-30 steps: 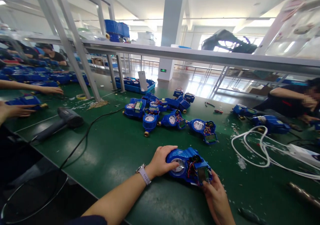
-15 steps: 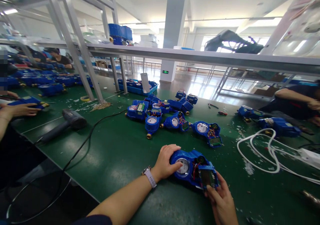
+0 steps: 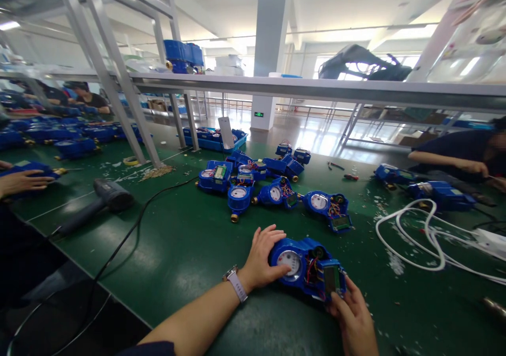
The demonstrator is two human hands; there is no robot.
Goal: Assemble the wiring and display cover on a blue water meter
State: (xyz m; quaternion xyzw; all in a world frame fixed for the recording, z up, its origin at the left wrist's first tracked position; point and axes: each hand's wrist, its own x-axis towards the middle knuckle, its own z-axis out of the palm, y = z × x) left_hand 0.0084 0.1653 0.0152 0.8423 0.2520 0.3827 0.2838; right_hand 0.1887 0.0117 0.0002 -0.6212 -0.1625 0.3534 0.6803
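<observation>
On the green bench before me lies a blue water meter [image 3: 304, 248] with a round white dial. Its wiring compartment is uncovered, showing red and dark wires. My left hand [image 3: 264, 257] grips the dial end, thumb on the dial's edge and fingers over the far side. At the other end my right hand [image 3: 353, 311] pinches the display module [image 3: 332, 279], a blue frame with a dark screen, between thumb and fingers. The module sits tilted beside the compartment. Just beyond, another opened water meter [image 3: 326, 208] lies with its display module hanging out.
Several more blue meters [image 3: 239, 200] cluster mid-bench. A heat gun [image 3: 106, 198] with a black cable lies left; a white cable [image 3: 411, 234] loops right. Pliers [image 3: 335, 165] and a screwdriver [image 3: 351, 177] lie farther back. Co-workers sit at both sides; a shelf [image 3: 253, 84] spans the bench.
The display module has tilted slightly up in my right hand, so its screen shows more plainly. My left hand stays on the meter. The view has shifted a little.
</observation>
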